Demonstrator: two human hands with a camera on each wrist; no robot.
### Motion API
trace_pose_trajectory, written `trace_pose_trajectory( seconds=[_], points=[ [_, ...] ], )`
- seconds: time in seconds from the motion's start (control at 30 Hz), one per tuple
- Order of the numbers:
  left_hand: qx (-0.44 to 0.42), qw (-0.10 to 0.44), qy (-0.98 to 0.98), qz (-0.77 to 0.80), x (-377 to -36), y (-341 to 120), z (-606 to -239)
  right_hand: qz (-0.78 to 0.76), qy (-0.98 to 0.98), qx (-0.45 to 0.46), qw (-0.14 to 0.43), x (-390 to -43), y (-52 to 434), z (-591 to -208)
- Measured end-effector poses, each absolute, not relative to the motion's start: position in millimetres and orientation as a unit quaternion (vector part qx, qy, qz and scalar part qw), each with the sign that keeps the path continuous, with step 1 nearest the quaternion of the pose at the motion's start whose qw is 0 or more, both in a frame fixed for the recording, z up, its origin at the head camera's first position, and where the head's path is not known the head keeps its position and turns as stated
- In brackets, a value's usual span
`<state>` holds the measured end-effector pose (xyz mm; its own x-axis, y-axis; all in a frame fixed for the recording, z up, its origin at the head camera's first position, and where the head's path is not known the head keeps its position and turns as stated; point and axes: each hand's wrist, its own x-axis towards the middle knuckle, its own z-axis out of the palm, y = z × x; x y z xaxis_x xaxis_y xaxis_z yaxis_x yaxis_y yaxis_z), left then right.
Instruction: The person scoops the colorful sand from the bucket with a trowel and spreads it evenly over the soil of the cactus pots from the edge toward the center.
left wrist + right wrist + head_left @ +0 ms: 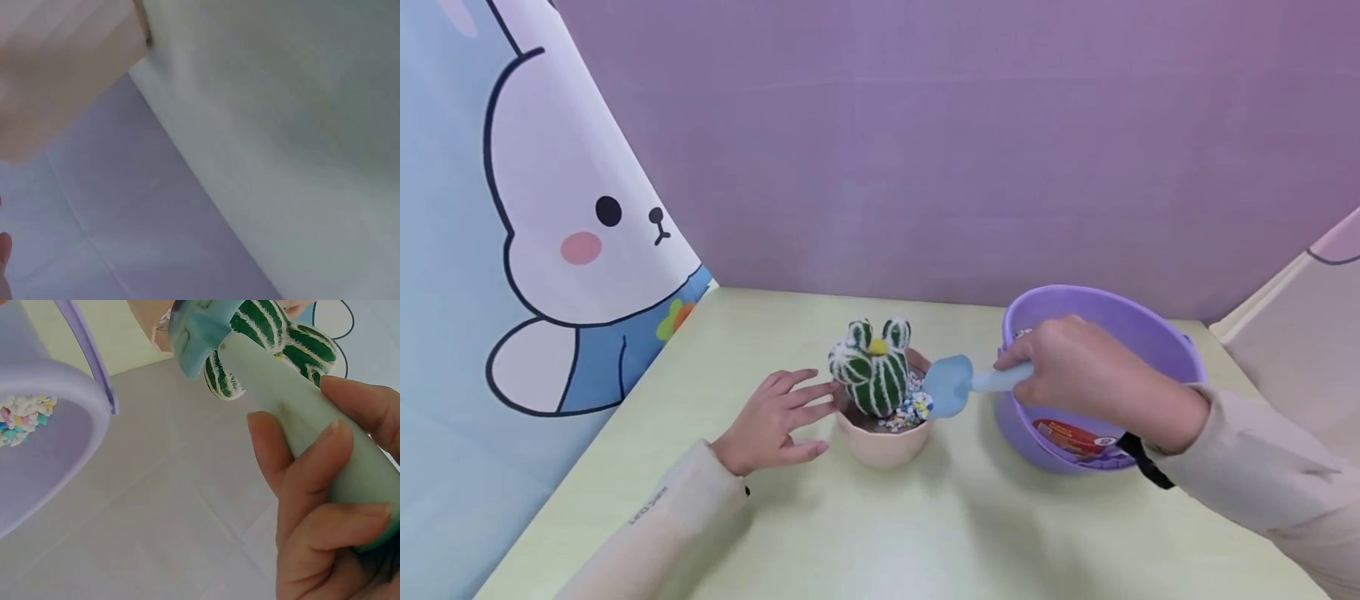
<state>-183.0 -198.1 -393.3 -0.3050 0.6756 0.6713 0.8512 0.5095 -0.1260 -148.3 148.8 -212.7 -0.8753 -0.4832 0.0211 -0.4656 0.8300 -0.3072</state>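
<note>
A plush green cactus (pixel 883 392) with white stripes and a yellow top stands in a pale peach pot (pixel 883 447). Colourful pebbles (pixel 917 407) lie on the pot's brown filling, at the cactus's right side. My right hand (pixel 1071 367) grips the handle of a light blue toy shovel (pixel 949 387), whose blade is tipped over the pot's right rim. In the right wrist view, fingers and thumb wrap the shovel's handle (pixel 294 394). My left hand (pixel 782 421) has its fingers spread and fairly straight, fingertips at the pot's left side; whether they touch is unclear.
A purple bucket (pixel 1157 333) with a red label stands to the right, beneath my right forearm. Pebbles (pixel 22 419) show inside it in the right wrist view. Behind the pale table (pixel 895 525) rises a purple backdrop (pixel 925 167); a rabbit-print cloth (pixel 550 250) hangs left.
</note>
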Motion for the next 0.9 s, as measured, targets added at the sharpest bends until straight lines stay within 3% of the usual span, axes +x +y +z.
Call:
trace_pose_trajectory(
  seconds=[0.53,0.7,0.9],
  points=[
    [-0.414,0.424,-0.804,-0.046,-163,-158,-407,-0.097,0.965,-0.243,0.012,-146,145,-213],
    [-0.42,0.406,-0.809,-0.063,-164,-154,-402,-0.075,0.965,-0.25,-0.014,-144,146,-215],
    [-0.441,0.325,-0.826,-0.134,-179,-174,-398,-0.064,0.964,-0.254,-0.044,-139,148,-220]
  ],
)
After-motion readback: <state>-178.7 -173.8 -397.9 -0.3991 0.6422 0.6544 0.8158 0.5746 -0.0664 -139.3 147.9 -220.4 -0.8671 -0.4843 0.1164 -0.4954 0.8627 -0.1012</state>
